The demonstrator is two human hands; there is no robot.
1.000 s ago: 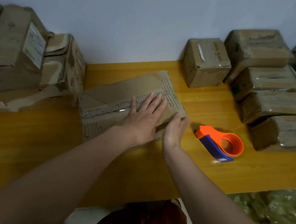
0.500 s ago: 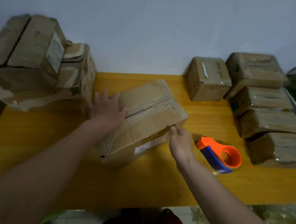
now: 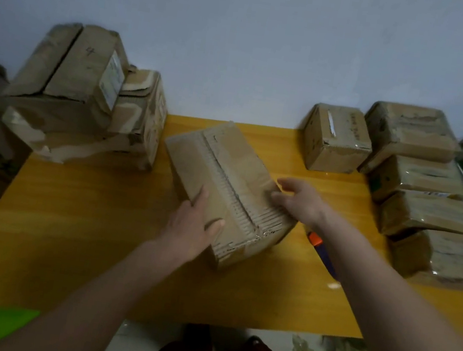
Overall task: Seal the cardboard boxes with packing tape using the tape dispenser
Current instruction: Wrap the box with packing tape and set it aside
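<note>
A: Item one, the cardboard box (image 3: 222,186). Location?

B: Middle of the yellow table (image 3: 75,230), lying at an angle, its near end seemingly lifted. A seam with frayed corrugated edges runs along the upper face.

A: Left hand (image 3: 194,227)?

B: Gripping the near left edge of the box, thumb over the top face, fingers hidden beneath.

A: Right hand (image 3: 298,200)?

B: At the right side of the box, fingers loosely bent and touching the upper face near the seam. Whether it truly grips, I cannot tell.

A: Item two, the tape dispenser (image 3: 322,250)?

B: On the table just right of the box, mostly hidden behind the right forearm. Only an orange and blue sliver shows.

A: Other stock?

B: Taped boxes (image 3: 420,188) stacked at the right; worn boxes (image 3: 80,92) piled at the left.

A: Step in hand?

B: Judged as turning the box to present a face for taping. No tape is being laid.

A: Next move calls for?

B: Probably setting the box flat, steadying it with the left hand, and freeing the right to reach for the dispenser.
</note>
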